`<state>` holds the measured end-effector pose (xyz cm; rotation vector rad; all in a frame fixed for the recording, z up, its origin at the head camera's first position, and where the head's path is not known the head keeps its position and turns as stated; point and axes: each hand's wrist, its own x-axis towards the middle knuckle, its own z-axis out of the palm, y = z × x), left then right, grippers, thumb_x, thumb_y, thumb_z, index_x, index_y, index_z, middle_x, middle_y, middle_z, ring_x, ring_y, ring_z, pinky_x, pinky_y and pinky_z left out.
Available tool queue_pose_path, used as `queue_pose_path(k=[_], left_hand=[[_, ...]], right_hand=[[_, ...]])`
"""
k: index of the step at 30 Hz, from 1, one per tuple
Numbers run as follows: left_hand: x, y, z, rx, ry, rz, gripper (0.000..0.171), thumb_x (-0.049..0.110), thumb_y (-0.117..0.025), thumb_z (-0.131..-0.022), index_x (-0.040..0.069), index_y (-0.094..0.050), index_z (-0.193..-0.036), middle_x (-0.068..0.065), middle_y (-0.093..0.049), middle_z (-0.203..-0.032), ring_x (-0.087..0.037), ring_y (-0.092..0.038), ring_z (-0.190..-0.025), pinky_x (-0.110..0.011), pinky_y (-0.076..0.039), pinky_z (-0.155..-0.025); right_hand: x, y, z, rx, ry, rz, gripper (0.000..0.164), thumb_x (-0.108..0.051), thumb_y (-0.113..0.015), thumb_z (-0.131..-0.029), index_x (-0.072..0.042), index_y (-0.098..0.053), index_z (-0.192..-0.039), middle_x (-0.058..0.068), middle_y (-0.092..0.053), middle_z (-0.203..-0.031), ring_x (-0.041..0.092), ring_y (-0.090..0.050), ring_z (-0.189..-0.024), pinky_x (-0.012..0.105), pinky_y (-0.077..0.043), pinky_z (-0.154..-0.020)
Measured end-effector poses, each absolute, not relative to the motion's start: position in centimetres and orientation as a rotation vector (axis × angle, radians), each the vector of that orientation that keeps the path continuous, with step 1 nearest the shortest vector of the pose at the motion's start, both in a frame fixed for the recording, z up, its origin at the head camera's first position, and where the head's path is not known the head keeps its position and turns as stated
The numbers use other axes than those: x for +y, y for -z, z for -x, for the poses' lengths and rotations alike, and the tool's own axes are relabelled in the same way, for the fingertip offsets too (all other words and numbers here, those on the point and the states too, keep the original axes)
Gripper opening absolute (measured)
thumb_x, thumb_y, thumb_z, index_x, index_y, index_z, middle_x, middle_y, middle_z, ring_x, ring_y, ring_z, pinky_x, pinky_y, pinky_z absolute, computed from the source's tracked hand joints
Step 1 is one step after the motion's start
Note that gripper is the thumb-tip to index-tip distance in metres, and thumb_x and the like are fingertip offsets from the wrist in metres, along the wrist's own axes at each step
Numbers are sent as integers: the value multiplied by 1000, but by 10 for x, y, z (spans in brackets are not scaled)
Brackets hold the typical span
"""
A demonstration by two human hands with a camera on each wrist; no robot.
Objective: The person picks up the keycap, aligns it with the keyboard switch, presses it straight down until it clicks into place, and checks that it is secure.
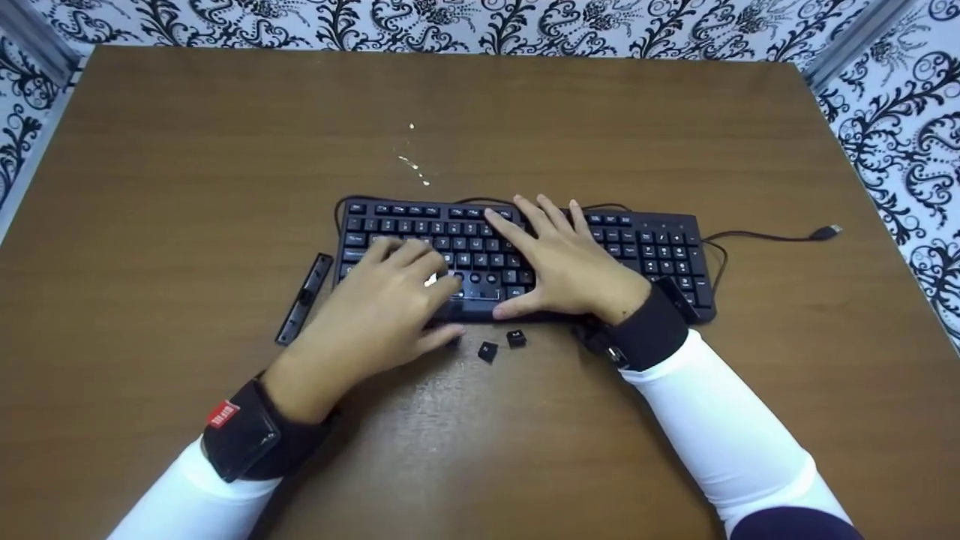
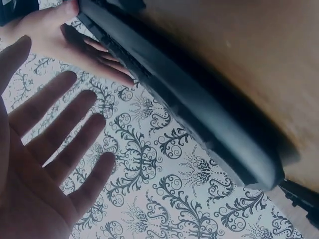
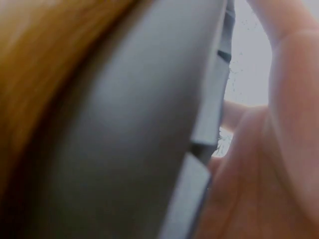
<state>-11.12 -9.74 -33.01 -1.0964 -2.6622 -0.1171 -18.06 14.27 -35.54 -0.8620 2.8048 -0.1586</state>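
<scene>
A black keyboard (image 1: 480,306) lies on the brown table with several keys off it, showing bare round sockets in the lower rows. My left hand (image 1: 375,304) hovers over its left part; in the left wrist view the same hand (image 2: 55,144) has its fingers apart and nothing between them. My right hand (image 1: 566,262) rests spread across the middle-right keys, thumb near the front edge. The right wrist view shows its palm (image 3: 254,174) beside the keyboard's front side (image 3: 124,114). Loose keycaps (image 1: 487,352) lie before the keyboard, one partly hidden by my left thumb.
Left of the keyboard lies a long narrow black piece (image 1: 304,300). A black cable (image 1: 757,236) runs behind the keyboard and out to the right, ending in a USB plug (image 1: 825,232). Small pale marks (image 1: 412,166) show on the table (image 1: 225,150) behind it.
</scene>
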Motion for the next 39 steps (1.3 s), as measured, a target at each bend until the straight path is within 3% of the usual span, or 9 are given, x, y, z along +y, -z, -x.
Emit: queue_pose_path(k=[9, 16, 27, 32, 39], left_hand=[[-104, 341, 105, -2726, 161, 1111, 33, 44, -75, -69, 19, -67, -89, -1, -68, -90, -21, -61, -85, -49, -48, -88], [-100, 340, 102, -2763, 161, 1153, 26, 37, -77, -68, 19, -67, -84, 2, -68, -82, -17, -61, -73, -36, -46, -70], [-99, 345, 102, -2869, 185, 1099, 10, 24, -74, -75, 17, -68, -79, 2, -67, -76, -16, -61, -69, -42, -50, -78], [-98, 349, 101, -2892, 240, 1094, 7, 18, -73, -76, 17, -69, -81, 3, -69, -79, -16, -63, -72, -50, -48, -89], [-102, 348, 103, -2843, 267, 1097, 3, 18, -71, -77, 19, -70, -80, 5, -68, -76, -12, -62, -67, -40, -50, -76]], right_hand=[[143, 356, 180, 2808, 169, 835, 114, -84, -55, -55, -40, 0, -145, 12, -8, -155, 39, -6, -141, 62, 1, -111], [146, 355, 178, 2806, 183, 811, 114, -83, -56, -55, -40, -1, -145, 12, -9, -155, 38, -6, -141, 62, 0, -111], [143, 353, 179, 2806, 215, 825, 115, -82, -58, -54, -40, -1, -145, 11, -9, -155, 38, -6, -141, 62, 1, -111], [144, 356, 178, 2804, 214, 823, 116, -83, -58, -54, -39, -2, -146, 12, -9, -155, 38, -6, -141, 62, 1, -111], [141, 355, 180, 2799, 215, 827, 115, -83, -57, -54, -40, -2, -145, 11, -9, -155, 38, -6, -141, 61, 1, -111]])
